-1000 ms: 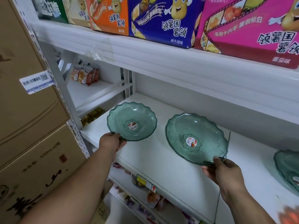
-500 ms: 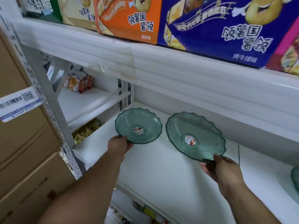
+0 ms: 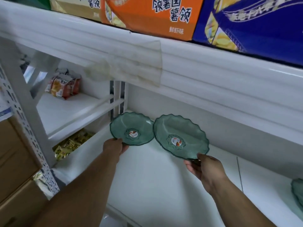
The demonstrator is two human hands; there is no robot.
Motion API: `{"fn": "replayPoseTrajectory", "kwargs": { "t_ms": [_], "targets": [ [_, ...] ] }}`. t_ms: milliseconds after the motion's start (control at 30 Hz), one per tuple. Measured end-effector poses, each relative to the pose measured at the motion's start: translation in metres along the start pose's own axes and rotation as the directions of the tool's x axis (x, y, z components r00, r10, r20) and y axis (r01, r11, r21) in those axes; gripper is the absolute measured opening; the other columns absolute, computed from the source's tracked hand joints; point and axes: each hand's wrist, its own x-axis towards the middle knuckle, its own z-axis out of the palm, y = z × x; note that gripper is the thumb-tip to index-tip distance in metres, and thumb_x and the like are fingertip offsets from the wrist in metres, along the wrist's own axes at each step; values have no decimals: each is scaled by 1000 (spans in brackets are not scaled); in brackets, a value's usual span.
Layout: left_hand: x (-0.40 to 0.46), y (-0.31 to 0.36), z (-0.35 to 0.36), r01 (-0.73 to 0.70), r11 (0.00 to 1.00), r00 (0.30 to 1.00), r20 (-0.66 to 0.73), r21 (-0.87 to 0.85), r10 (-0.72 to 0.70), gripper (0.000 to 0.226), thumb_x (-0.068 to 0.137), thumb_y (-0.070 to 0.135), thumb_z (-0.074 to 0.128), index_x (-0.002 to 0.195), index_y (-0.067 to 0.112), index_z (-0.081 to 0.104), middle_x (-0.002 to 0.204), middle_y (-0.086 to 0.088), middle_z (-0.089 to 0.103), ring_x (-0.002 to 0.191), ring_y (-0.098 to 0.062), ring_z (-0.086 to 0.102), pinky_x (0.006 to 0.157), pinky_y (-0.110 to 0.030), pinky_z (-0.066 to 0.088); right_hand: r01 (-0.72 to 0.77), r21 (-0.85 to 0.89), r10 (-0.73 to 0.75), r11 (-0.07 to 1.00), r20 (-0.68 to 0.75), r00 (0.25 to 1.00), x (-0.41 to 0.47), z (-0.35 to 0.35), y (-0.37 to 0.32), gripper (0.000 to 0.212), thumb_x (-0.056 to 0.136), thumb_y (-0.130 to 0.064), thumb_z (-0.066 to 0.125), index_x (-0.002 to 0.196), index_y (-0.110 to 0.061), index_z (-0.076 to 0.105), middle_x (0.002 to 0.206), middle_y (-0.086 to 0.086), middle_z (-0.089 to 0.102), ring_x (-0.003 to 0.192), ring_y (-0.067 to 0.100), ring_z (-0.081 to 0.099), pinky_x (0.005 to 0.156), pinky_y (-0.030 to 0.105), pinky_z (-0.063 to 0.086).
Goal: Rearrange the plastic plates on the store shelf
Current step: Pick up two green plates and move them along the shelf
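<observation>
Head camera looks down at a white store shelf (image 3: 147, 177). Both bare arms reach forward over its front edge. The left hand (image 3: 114, 147) pinches the near rim of a small green plastic plate (image 3: 132, 128), fingers curled shut on it. The right hand (image 3: 204, 167) grips the near rim of a bigger green plastic plate (image 3: 180, 136), thumb on top. Both plates are tilted, with their near rims up and their far rims low by the back wall of the shelf. They sit just beside each other, and I cannot tell if their wavy rims touch. Each has a little round sticker in the middle, too small to read. A third green plate (image 3: 297, 190) peeks in at the right edge of the shelf. On the shelf above stand an orange snack box (image 3: 147, 12) with big Chinese writing and a blue snack box (image 3: 254, 22). Snack bags (image 3: 63, 85) sit on a side shelf to the left.
</observation>
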Motion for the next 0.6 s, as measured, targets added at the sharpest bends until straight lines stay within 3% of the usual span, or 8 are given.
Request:
{"fn": "replayPoseTrajectory", "kwargs": {
  "t_ms": [67,167,233,333,433,533,600],
  "targets": [
    [2,3,3,7,1000,1000,2,11,-7,19,95,8,57,75,6,60,78,-14,68,69,-25,67,78,-40,60,0,6,0,1000,4,1000,6,9,-1,24,102,-11,46,108,4,64,85,23,77,81,32,73,64,32,64],
    [8,5,6,25,999,999,46,-33,-23,9,96,9,56,93,2,62,86,-12,68,72,-21,68,67,-30,61,-5,-10,5,1000,23,1000,17,24,-1,24,102,-12,46,109,3,65,83,21,78,81,31,74,66,33,64],
    [9,5,6,16,999,994,108,-50,-10,22,98,11,55,115,-1,61,97,-14,66,81,-20,66,74,-31,61,-10,-30,11,999,36,999,24,38,-2,24,102,-13,47,106,2,65,82,20,78,81,30,74,68,33,64],
    [11,6,0,18,998,989,146,-57,-10,47,99,7,52,144,4,41,100,-11,59,96,-27,64,93,-38,54,5,-84,-1,996,53,999,39,68,0,27,100,-14,49,99,4,69,78,19,77,76,30,70,70,32,60],
    [9,6,-10,-46,999,979,195,-21,49,48,96,-5,48,142,6,44,114,-11,58,123,-36,58,92,-39,52,10,-160,5,987,93,996,54,109,4,33,96,-14,48,94,9,71,71,19,76,72,30,63,67,36,52],
    [4,5,-14,-70,997,971,226,-23,73,50,94,-9,47,141,6,45,120,-13,57,128,-38,54,95,-42,51,-10,-177,31,984,117,993,57,142,5,29,99,-15,49,102,6,68,74,17,76,55,21,69,44,24,54],
    [3,8,-13,-91,996,961,261,-22,94,49,94,-10,47,141,5,45,126,-17,58,129,-39,52,98,-43,49,-44,-161,67,986,142,988,60,162,6,25,101,-14,49,108,4,65,79,18,75,54,18,72,46,25,59]
  ]
}}
